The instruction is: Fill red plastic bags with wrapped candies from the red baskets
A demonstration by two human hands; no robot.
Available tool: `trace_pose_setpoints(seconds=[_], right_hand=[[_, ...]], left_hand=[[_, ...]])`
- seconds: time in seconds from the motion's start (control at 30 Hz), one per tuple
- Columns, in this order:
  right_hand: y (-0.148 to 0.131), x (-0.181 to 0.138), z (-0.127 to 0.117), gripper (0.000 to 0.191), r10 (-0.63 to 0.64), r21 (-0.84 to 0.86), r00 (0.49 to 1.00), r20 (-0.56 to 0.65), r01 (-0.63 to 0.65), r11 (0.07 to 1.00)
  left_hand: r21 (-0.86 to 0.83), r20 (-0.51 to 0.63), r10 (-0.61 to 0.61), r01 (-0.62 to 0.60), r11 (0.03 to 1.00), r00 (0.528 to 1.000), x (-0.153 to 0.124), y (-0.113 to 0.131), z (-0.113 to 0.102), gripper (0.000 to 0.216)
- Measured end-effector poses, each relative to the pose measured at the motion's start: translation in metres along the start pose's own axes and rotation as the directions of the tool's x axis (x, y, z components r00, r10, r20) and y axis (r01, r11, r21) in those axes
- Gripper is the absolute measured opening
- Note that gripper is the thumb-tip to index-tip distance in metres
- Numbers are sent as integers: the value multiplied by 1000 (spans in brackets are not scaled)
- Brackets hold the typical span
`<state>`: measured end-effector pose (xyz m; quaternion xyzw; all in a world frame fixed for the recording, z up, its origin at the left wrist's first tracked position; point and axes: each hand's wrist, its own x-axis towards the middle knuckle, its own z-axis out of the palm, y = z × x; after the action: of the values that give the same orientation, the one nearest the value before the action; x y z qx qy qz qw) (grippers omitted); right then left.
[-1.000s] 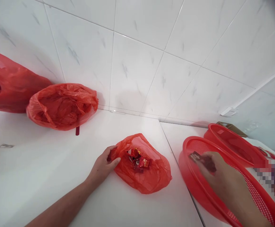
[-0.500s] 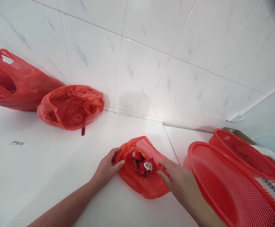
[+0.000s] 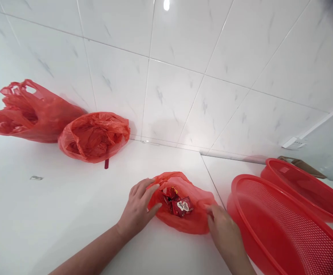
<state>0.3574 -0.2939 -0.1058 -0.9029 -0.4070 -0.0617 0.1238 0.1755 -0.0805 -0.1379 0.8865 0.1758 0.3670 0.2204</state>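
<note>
A red plastic bag (image 3: 183, 227) lies on the white tabletop with its mouth spread wide. Several small dark-red wrapped packets (image 3: 182, 206) with white printed labels sit inside it, one showing a bit of gold. At the bag's left rim is my left hand (image 3: 137, 206), its fingers stretched and the thumb apart, touching the edge. My right hand (image 3: 225, 229) pinches the right side of the rim between thumb and fingers; its fingertips are partly hidden.
Two larger red plastic bags, one rolled open (image 3: 94, 137) and one with handles (image 3: 49, 114), stand left by the tiled wall (image 3: 177, 88). A dark-red strip (image 3: 106, 164) pokes from beneath one. Red mesh baskets (image 3: 269, 217) stand close on the right.
My left hand has loosened from the rim and spread its fingers. My right hand has shifted right and lower, drawing the bag's right side outward. The whole view has shifted slightly.
</note>
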Motion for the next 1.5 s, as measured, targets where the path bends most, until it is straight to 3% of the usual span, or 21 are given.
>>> trace_pose_setpoints(seconds=[0.1, 0.2, 0.3, 0.43, 0.5, 0.57, 0.67, 0.73, 0.83, 0.93, 1.0, 1.1, 1.17, 1.27, 1.33, 1.4, 1.5], right_hand=[[-6, 10, -20, 15, 112, 227, 990, -86, -89, 970], [-17, 21, -45, 20, 240, 530, 956, -168, -118, 840], [-30, 30, -70, 22, 318, 730, 907, -276, -17, 683], [-37, 41, -92, 14, 445, 900, 827, -344, 156, 406], [-35, 48, -94, 14, 429, 940, 845, -318, 224, 257], [-35, 55, -92, 15, 359, 970, 901, -242, 223, 93], [-43, 61, -85, 26, 242, 978, 966, -91, 133, -163], [-55, 58, -81, 33, 175, 969, 984, -33, 74, -237], [-81, 47, -76, 23, 88, 992, 996, 8, 3, -124], [-105, 35, -75, 51, -52, 997, 996, 71, -70, 24], [-116, 32, -74, 48, -157, 991, 981, 115, -104, 79], [-120, 34, -73, 23, -127, 977, 979, 160, -139, 161], [-118, 37, -72, 27, -41, 968, 981, 190, -180, 177], [-114, 39, -70, 26, -37, 958, 967, 253, -245, 148], [-114, 38, -68, 26, -53, 960, 965, 257, -249, 127], [-114, 37, -65, 29, -60, 970, 973, 221, -213, 118], [-111, 36, -60, 37, -113, 980, 981, 158, -142, 137]], left_hand=[[-33, 56, -175, 177, 984, 983, 18, 5, -3, 45], [-129, 133, -356, 373, 919, 925, 41, 5, -10, 18], [-195, 126, -382, 400, 896, 916, 62, 9, -28, 20], [-364, -4, -428, 397, 843, 904, 82, 27, -67, 25], [-402, -59, -435, 377, 834, 899, 90, 40, -86, 23], [-426, -60, -426, 363, 829, 903, 94, 51, -100, 22], [-557, 41, -392, 347, 755, 919, 96, 66, -108, 22], [-638, 103, -345, 328, 697, 933, 95, 75, -108, 19], [-673, 121, -276, 283, 683, 953, 92, 92, -103, 13], [-714, 201, -181, 270, 645, 963, 86, 109, -97, 7], [-759, 254, -60, 237, 607, 965, 82, 114, -92, 8], [-704, 80, 77, 2, 710, 994, 74, 109, -83, 23], [-522, -66, 162, -173, 835, 985, 70, 101, -76, 28], [-281, -17, 278, -271, 921, 961, 66, 88, -66, 33], [-195, 34, 300, -288, 938, 953, 65, 82, -60, 33], [-140, 16, 289, -284, 948, 957, 63, 77, -55, 28], [-145, -5, 198, -197, 970, 980, 62, 71, -52, 26]])
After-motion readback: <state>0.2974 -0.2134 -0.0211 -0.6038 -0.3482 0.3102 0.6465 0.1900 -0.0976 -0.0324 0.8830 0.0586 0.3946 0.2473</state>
